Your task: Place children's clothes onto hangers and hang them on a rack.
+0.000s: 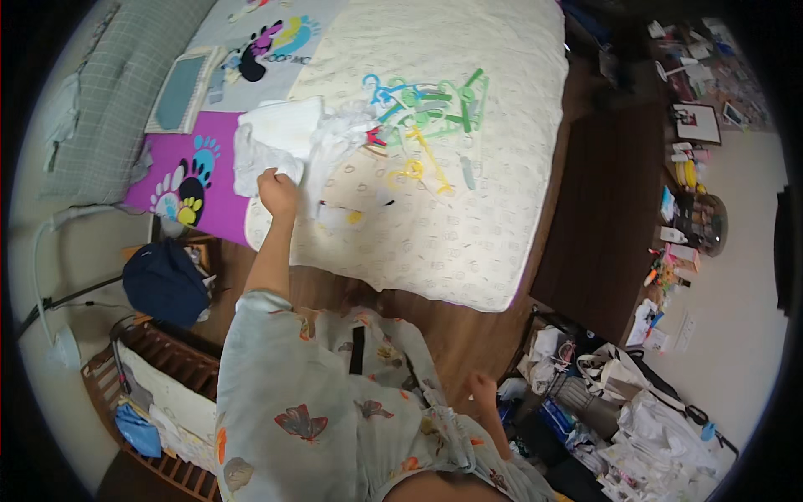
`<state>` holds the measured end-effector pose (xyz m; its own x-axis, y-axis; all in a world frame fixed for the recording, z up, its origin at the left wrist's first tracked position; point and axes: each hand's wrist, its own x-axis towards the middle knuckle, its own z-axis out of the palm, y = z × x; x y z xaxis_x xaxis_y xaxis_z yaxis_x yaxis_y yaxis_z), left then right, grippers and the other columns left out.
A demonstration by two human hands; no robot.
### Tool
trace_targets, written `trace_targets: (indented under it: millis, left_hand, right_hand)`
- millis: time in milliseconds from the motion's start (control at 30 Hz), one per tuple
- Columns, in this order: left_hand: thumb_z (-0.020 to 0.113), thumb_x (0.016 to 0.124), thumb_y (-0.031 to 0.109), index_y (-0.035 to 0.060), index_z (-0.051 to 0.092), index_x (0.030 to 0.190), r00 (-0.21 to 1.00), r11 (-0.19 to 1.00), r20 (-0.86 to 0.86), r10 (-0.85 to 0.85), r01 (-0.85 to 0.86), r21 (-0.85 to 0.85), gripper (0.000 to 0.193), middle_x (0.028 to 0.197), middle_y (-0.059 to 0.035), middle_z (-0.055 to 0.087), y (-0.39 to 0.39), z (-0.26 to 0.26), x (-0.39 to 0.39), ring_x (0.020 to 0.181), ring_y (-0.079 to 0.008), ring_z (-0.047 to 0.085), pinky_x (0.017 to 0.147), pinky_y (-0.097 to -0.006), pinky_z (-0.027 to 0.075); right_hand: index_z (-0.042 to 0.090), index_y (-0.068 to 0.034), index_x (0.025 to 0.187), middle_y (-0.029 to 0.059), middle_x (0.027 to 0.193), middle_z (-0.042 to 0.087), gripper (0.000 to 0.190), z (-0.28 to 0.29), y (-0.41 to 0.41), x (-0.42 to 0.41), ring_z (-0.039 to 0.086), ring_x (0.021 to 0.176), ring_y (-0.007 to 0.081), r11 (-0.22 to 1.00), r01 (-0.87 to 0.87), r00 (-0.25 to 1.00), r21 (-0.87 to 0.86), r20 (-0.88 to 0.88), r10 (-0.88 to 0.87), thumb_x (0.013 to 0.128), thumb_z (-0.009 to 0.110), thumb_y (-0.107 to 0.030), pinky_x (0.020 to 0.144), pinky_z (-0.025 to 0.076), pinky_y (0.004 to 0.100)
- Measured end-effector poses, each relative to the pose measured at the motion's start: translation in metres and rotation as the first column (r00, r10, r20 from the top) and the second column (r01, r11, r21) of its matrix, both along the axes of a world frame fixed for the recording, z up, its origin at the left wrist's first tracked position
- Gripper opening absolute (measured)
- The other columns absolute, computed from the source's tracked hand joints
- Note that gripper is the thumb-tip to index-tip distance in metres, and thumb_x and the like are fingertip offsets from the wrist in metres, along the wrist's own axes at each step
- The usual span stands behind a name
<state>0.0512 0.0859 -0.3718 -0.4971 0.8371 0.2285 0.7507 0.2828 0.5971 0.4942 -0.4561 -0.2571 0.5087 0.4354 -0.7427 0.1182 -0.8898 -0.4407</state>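
My left hand [278, 191] reaches over the near left part of the bed, fingers curled onto the edge of a crumpled white cloth [251, 160]. A folded white cloth [285, 125] lies just behind it, partly covered. To the right is a thin, sheer white garment or bag [342, 135], spread out loosely. A pile of blue, green and yellow plastic clothes hangers [433, 110] rests farther right on the cream quilted bed cover [439, 238]. My right hand [483, 389] hangs low beside my body, away from the bed; its fingers look curled, but their grip is not clear.
A green-topped pillow [182, 91] lies by the grey checked bolster [125, 94]. At lower left are a navy backpack [166, 282] and a slatted wooden crib [182, 474]. A dark wooden cabinet [602, 219] flanks the bed, with bags [659, 439] heaped at lower right.
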Motion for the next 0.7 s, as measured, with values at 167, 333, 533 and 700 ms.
trace_targets:
  millis: [167, 333, 533, 700]
  left_hand:
    - [0.061, 0.089, 0.010, -0.0036, 0.067, 0.106, 0.872, 0.986, 0.478, 0.101, -0.153, 0.069, 0.023, 0.082, -0.0109, 0.069, -0.008, 0.108, -0.072, 0.072, -0.0214, 0.064, 0.072, -0.0339, 0.051]
    - [0.070, 0.093, 0.007, 0.0001, 0.068, 0.104, 0.375, 0.983, 0.909, -0.184, 0.057, 0.175, 0.014, 0.086, 0.0001, 0.068, -0.050, 0.279, -0.018, 0.072, -0.0062, 0.060, 0.067, -0.0201, 0.046]
    - [0.065, 0.098, 0.013, 0.0043, 0.067, 0.109, 0.143, 0.953, 0.961, -0.237, 0.228, 0.201, 0.014, 0.096, -0.0027, 0.070, -0.096, 0.372, 0.069, 0.086, -0.0107, 0.066, 0.079, -0.0272, 0.053]
    - [0.056, 0.103, 0.025, 0.0010, 0.064, 0.114, -0.225, 0.968, 0.942, -0.248, -0.090, 0.234, 0.028, 0.113, -0.0091, 0.070, -0.109, 0.394, 0.024, 0.107, -0.0223, 0.066, 0.099, -0.0392, 0.051]
  right_hand:
    - [0.069, 0.000, 0.092, 0.0025, 0.076, 0.065, 0.020, -0.001, 0.178, -0.048, 0.059, 0.068, 0.0098, 0.885, -0.126, 0.961, 0.449, -0.167, 0.221, 0.099, 0.060, -0.016, 0.062, 0.049, 0.0263]
    - [0.065, 0.004, 0.114, 0.0099, 0.102, 0.071, 0.022, 0.078, 0.353, -0.143, 0.067, 0.091, 0.0131, 0.718, -0.028, 0.805, 0.695, -0.410, 0.428, 0.098, 0.064, -0.010, 0.080, 0.054, 0.0272]
    - [0.062, 0.003, 0.119, 0.0081, 0.100, 0.070, 0.029, 0.185, 0.434, -0.214, 0.064, 0.094, 0.0099, 0.585, 0.189, 0.453, 0.789, -0.598, 0.661, 0.095, 0.068, -0.011, 0.083, 0.050, 0.0238]
    - [0.060, 0.002, 0.124, 0.0153, 0.118, 0.067, 0.032, 0.177, 0.452, -0.173, 0.063, 0.114, 0.0277, 0.771, 0.628, -0.092, 0.103, -0.974, 0.205, 0.098, 0.057, -0.016, 0.102, 0.048, 0.0425]
